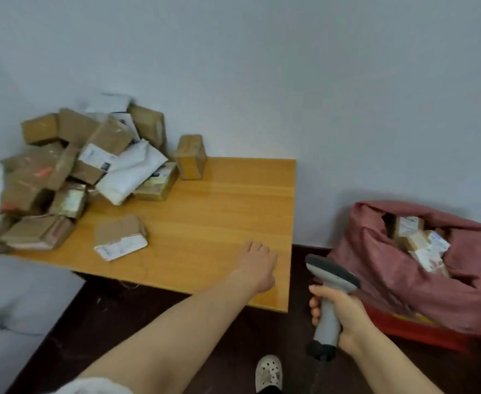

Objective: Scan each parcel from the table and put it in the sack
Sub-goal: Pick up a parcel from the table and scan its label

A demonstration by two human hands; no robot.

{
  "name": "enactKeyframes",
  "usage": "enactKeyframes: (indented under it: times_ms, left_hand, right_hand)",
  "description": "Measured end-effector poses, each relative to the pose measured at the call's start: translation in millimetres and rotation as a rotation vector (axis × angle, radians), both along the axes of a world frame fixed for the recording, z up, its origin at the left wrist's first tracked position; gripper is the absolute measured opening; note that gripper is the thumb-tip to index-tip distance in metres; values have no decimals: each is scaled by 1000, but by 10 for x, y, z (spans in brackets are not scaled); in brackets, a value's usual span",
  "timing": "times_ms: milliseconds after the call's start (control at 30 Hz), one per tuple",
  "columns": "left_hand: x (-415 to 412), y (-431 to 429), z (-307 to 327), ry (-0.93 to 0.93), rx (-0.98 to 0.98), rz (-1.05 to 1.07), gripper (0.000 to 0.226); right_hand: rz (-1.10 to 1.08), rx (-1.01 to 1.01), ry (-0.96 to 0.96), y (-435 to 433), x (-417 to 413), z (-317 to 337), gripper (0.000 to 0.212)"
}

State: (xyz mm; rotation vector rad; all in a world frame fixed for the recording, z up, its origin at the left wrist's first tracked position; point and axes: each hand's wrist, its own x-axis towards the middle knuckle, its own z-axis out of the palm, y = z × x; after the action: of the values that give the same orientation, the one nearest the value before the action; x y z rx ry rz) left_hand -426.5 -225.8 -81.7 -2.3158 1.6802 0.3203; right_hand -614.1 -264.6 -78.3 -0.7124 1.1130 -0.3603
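Here right hand (340,311) grips scanner (328,294), left hand (257,265) empty

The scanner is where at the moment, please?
Head view, lower right: the right hand grips the scanner, between the table and the red sack.

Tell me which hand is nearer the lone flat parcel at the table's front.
Left. The left hand is over the table, to the right of the flat parcel and apart from it. The right hand grips the scanner beyond the table's right edge, farther off.
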Motion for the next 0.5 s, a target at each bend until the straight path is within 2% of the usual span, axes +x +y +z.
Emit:
enactKeyframes:
  times_ms: [167,333,433,500]
  left_hand:
    - [953,932,108,-75,-3,241,51]
    - [1945,1556,34,-71,-44,406,48]
    - [2630,1762,-59,-42,-83,501,58]
    - [3083,1856,-105,8,-92,567,75]
  right_hand:
    - [191,-41,-35,447,842,193,8]
    - [282,-70,2,743,1696,210,7]
    - [303,-61,38,878,2280,186,6]
    - [306,-53,60,971,2649,177,6]
